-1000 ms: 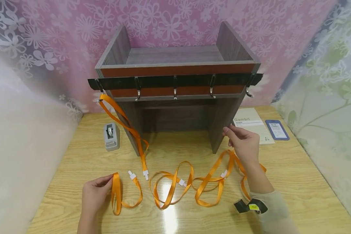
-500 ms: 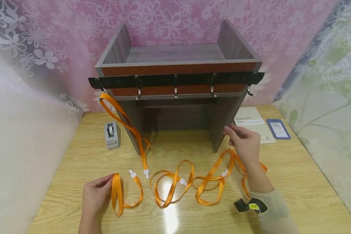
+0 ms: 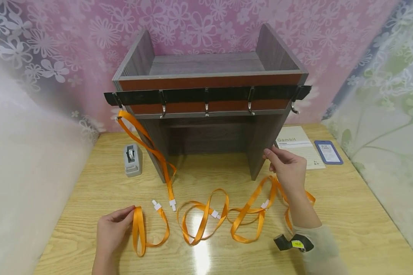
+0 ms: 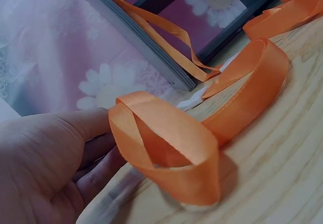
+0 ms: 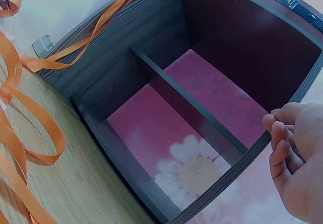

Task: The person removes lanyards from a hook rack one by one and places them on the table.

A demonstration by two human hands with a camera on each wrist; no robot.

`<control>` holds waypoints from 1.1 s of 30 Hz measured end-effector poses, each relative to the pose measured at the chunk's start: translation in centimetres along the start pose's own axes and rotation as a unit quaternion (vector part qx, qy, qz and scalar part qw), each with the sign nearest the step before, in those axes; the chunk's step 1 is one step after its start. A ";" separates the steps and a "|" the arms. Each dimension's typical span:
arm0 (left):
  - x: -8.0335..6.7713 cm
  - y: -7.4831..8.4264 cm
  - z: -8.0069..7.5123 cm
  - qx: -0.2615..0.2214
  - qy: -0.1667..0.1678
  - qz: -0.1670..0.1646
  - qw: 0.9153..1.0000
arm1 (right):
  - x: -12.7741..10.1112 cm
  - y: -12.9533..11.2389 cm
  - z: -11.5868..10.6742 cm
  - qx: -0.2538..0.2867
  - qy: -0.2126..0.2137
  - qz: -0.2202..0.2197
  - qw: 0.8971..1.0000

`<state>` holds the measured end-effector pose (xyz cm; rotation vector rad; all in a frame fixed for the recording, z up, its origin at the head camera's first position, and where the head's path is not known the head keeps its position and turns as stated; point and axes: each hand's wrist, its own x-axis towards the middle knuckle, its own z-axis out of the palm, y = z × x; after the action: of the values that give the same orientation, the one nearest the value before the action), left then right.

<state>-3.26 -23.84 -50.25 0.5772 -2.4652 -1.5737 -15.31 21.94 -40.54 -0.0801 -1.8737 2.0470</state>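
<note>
My left hand (image 3: 111, 229) pinches the folded loop of an orange ribbon lanyard (image 3: 142, 229) flat on the table, in front of the dark wooden shelf (image 3: 210, 103); right hand (image 3: 289, 168), fingers loosely curled and holding nothing, touches the shelf's right leg, probably steadying it; one lanyard (image 3: 148, 149) hangs from the shelf's leftmost hook.

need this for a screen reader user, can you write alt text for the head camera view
A left hand pinches a looped orange ribbon lanyard on a light wooden table, while the right hand touches the side panel of a dark wood shelf unit. Another orange lanyard hangs from its leftmost hook.
</note>
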 end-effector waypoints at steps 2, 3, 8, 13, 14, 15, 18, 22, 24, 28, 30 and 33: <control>-0.1 0.0 -0.2 -0.002 -0.001 0.000 1.000 | 0.0 0.0 0.0 -0.003 0.002 0.002 1.000; -0.1 0.1 -0.2 0.000 -0.002 0.000 1.000 | 0.0 0.1 0.0 -0.005 0.003 0.002 1.000; 0.3 0.7 -0.4 -0.004 0.003 0.010 1.000 | 0.3 -0.1 0.0 -0.006 0.007 0.003 1.000; 0.0 0.7 -0.3 -0.002 0.004 -0.005 1.000 | 0.0 0.2 0.1 -0.008 0.012 0.024 1.000; 0.0 0.7 -0.1 0.000 0.003 -0.007 1.000 | -0.1 0.2 0.0 -0.010 0.013 0.027 1.000; -0.1 0.8 0.0 0.003 0.002 -0.009 1.000 | -0.1 0.1 -0.1 -0.013 0.013 0.028 0.999; 0.1 1.0 0.2 0.012 0.002 -0.002 1.000 | -0.1 0.0 -0.2 -0.016 0.009 0.025 1.000; 0.1 1.2 0.1 0.025 0.010 -0.007 1.000 | -0.1 0.1 -0.2 -0.020 0.005 0.023 1.000; 0.1 1.4 0.1 0.035 0.016 -0.017 0.999 | -0.2 0.0 -0.3 -0.024 0.004 0.029 0.999; 0.1 2.0 0.0 0.050 0.023 -0.033 0.998 | -0.4 0.0 -0.4 -0.036 -0.002 0.033 0.999; 0.0 2.3 0.0 0.058 0.027 -0.037 0.997 | -0.4 0.0 -0.4 -0.041 -0.005 0.025 0.999; -0.1 3.0 0.0 0.060 0.036 -0.039 0.997 | -0.2 -0.1 -0.4 -0.039 -0.007 0.017 0.999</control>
<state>-3.83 -22.70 -47.56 0.7431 -2.5246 -1.4118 -14.99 22.30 -40.58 -0.1189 -1.9741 2.0013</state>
